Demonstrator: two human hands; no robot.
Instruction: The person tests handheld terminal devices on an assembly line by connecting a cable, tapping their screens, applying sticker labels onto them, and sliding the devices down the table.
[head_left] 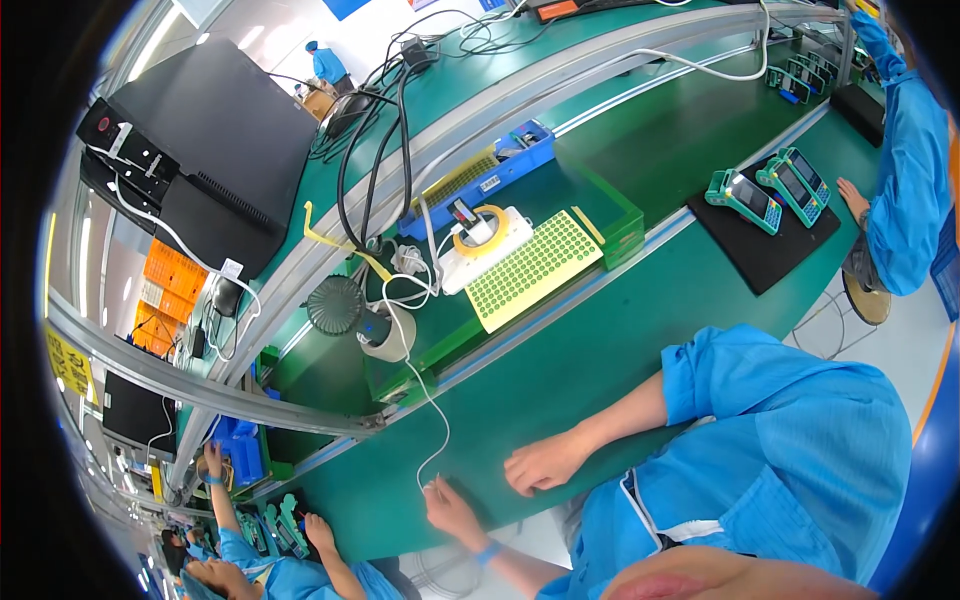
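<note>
One thin white cable (440,415) trails down from the shelf and over the green tabletop (590,350) to the left hand (455,512), whose fingertips are drawn together, pinching it; the cable's end is lost behind them. The right hand (545,465) is just beside, palm down with its fingers curled under, so from here I can't tell whether they close on anything. Farther up, the cable vanishes into a tangle of cords near a dark round desk fan (335,305). The inside of the white cup (392,340) under the fan is hidden. On the shelf, a long blue bin (525,160) holds a dotted yellow-green sheet (462,188) and small parts too tiny to make out. In front of it, a yellow tape roll (502,228) is partly covered by a small device. Over to the right, a co-worker (905,170), cut off by the view's edge, has a hand near two handheld payment terminals (745,198) on a black mat (755,265).
</note>
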